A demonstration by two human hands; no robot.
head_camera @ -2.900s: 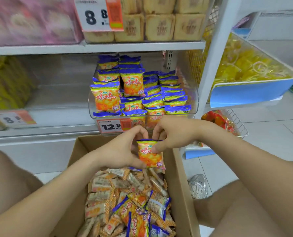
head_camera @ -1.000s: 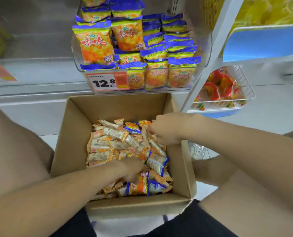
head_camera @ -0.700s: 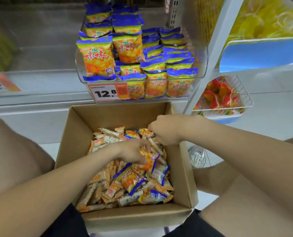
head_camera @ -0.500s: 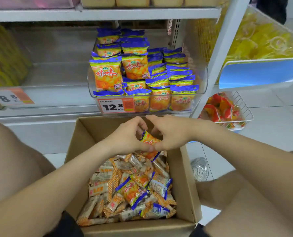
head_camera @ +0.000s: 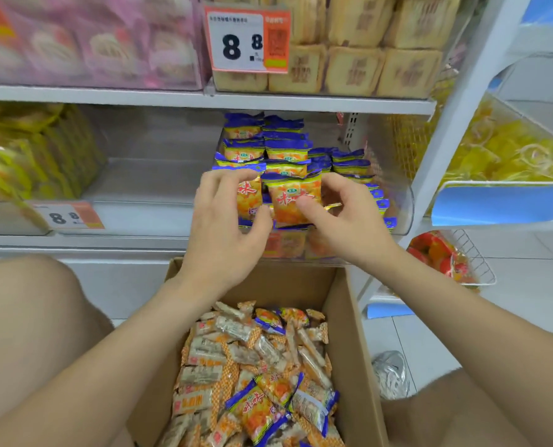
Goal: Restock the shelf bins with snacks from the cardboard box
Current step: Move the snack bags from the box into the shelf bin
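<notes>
While right hand (head_camera: pixel 346 227) pinches one snack pack (head_camera: pixel 285 204) and left hand (head_camera: pixel 223 233) grip curls round its neighbour (head_camera: pixel 248 198), seat both upright in bin (head_camera: pixel 401 208).

- The upper shelf (head_camera: pixel 172 97) is a white board. On it stand a bin of pink packets (head_camera: pixel 84 43) at the left and a bin of tan square packs (head_camera: pixel 352 66) at the right, which has an 8.8 price tag (head_camera: pixel 247 40) on its front.
- The lower shelf (head_camera: pixel 75 241) carries a bin of yellow packets (head_camera: pixel 26 156) at the left. Well apart to the right is a clear bin (head_camera: pixel 401 201) filled with rows of orange-and-blue snack packets (head_camera: pixel 285 150).
- The pale tiled floor (head_camera: pixel 533 304) bears an open cardboard box (head_camera: pixel 349 317) in front of the shelves. A crumpled silvery bag (head_camera: pixel 391 374) lies just beside the box's right wall.
</notes>
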